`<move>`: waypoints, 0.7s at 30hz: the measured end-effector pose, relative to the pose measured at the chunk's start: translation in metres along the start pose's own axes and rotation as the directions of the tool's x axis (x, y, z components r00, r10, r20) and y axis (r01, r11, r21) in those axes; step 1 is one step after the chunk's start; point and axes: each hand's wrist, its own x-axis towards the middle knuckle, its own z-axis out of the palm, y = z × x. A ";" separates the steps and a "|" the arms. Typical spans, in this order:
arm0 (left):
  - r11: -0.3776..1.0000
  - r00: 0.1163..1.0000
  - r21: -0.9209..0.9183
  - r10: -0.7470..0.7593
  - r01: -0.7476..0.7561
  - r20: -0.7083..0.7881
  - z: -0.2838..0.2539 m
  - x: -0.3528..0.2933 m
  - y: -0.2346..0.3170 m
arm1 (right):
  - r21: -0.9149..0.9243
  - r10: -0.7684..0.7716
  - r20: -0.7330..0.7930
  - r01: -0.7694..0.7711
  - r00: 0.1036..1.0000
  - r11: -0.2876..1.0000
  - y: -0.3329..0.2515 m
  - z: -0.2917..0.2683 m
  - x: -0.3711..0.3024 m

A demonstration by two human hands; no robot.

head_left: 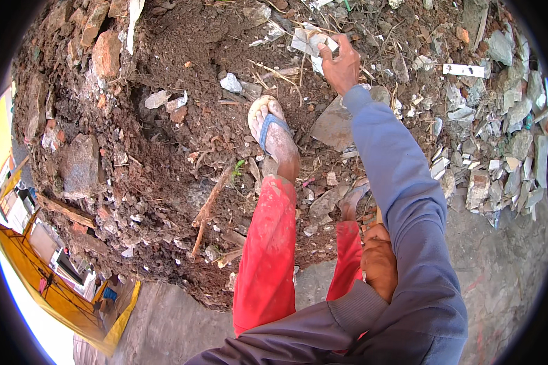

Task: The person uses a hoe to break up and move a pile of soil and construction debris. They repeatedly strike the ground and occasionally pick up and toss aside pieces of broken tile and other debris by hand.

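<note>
At the top of the head view my right hand (pixel 342 66) reaches down to the rubble, thumb and fingers closed round a small pale slab of debris (pixel 326 45). Thin whitish sheet-like scraps (pixel 300 40) lie against it. My left hand (pixel 379 263) is curled near my right leg, partly covered by my right sleeve. A narrow tan, wood-coloured end (pixel 379 215) shows just above its fingers, but what it grips is mostly hidden. My left foot in a blue-strapped sandal (pixel 270 125) stands on the soil, left of a flat grey stone (pixel 335 125).
A dirt mound (pixel 164 137) with brick pieces (pixel 106 53) and sticks (pixel 213 198) spreads left. Broken tile and stone (pixel 517 146) pile up at right. A white strip (pixel 463 70) lies nearer the hand. Concrete paving (pixel 493 274) and a yellow tarp (pixel 61 304) are lower down.
</note>
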 end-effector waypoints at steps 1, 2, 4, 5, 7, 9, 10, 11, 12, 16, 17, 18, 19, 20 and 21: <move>0.990 0.988 -0.080 -0.106 0.116 0.117 -0.016 0.004 -0.017 | -0.090 -0.034 -0.045 0.029 0.998 0.995 0.002 -0.015 -0.004; 0.970 0.983 -0.207 -0.093 0.126 0.161 -0.028 0.010 -0.037 | -0.144 0.045 -0.106 -0.061 0.993 0.988 0.009 -0.060 -0.011; 0.880 0.983 -0.461 -0.030 0.113 0.182 -0.044 0.024 -0.067 | -0.217 0.190 -0.198 -0.232 0.962 0.948 0.034 -0.139 -0.032; 0.846 0.980 -0.517 -0.030 0.129 0.194 -0.045 0.027 -0.066 | -0.338 0.133 -0.273 -0.224 0.953 0.914 0.066 -0.184 -0.053; 0.763 0.957 -0.599 -0.089 0.244 0.277 -0.048 0.025 -0.069 | -0.604 0.194 -0.267 -0.320 0.944 0.730 0.083 -0.252 -0.084; 0.739 0.947 -0.609 -0.128 0.289 0.294 -0.049 0.026 -0.070 | -0.873 0.262 -0.235 -0.321 0.936 0.367 0.097 -0.303 -0.118; 0.733 0.946 -0.611 -0.142 0.298 0.292 -0.047 0.027 -0.068 | -0.958 0.298 -0.248 -0.279 0.922 0.064 0.091 -0.310 -0.127; 0.726 0.957 -0.632 -0.127 0.269 0.262 -0.045 0.028 -0.064 | -0.954 0.214 -0.165 -0.211 0.963 0.215 0.093 -0.306 -0.120; 0.719 0.965 -0.650 -0.116 0.246 0.236 -0.041 0.029 -0.058 | -0.925 0.116 -0.086 -0.122 0.990 0.359 0.099 -0.295 -0.107; 0.707 0.959 -0.655 -0.123 0.266 0.257 -0.039 0.027 -0.047 | -0.422 0.024 0.186 0.058 0.982 0.905 0.036 -0.145 -0.027; 0.763 0.959 -0.594 -0.121 0.255 0.257 -0.043 0.027 -0.048 | -0.348 0.024 0.278 0.077 0.960 0.934 0.017 -0.102 -0.006; 0.815 0.961 -0.529 -0.117 0.238 0.252 -0.048 0.025 -0.050 | -0.347 -0.029 0.367 0.166 0.930 0.923 0.016 -0.065 0.010; 0.860 0.959 -0.456 -0.116 0.228 0.260 -0.048 0.024 -0.051 | -0.394 0.014 0.423 0.170 0.906 0.903 0.013 -0.032 0.019; 0.866 0.970 -0.462 -0.093 0.190 0.225 -0.042 0.022 -0.049 | -0.424 0.149 0.510 0.097 0.847 0.901 0.014 -0.013 0.031; 0.868 0.978 -0.470 -0.072 0.159 0.198 -0.034 0.022 -0.046 | -0.471 0.225 0.520 0.056 0.824 0.880 0.012 0.004 0.031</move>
